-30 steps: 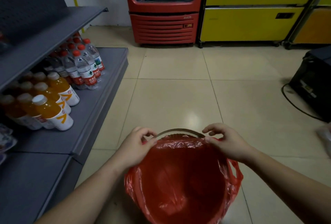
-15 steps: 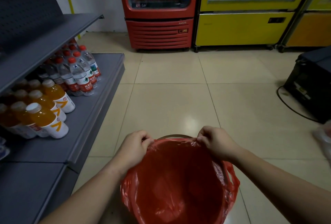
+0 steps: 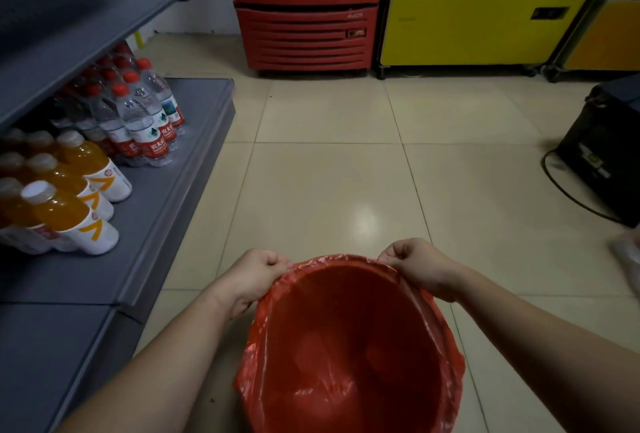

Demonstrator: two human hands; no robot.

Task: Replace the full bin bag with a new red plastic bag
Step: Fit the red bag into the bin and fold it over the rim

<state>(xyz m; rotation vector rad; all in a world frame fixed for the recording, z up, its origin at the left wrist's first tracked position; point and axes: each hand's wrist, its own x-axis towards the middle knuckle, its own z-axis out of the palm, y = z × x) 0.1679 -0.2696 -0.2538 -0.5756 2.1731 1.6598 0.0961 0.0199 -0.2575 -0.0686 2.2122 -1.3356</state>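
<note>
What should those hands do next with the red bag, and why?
Probably pull the bag's edge down over the far rim. Both hands, left and right, pinch the red bag there, and its plastic already drapes over the near sides.

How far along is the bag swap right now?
Done: the new red bag lines the bin, empty, and drapes over its near and side edges. In hand: the left hand and right hand each pinch the bag's edge at the far rim, stretching it over. Left: releasing and tidying the overhang. The full bag cannot be clearly identified here.
</note>
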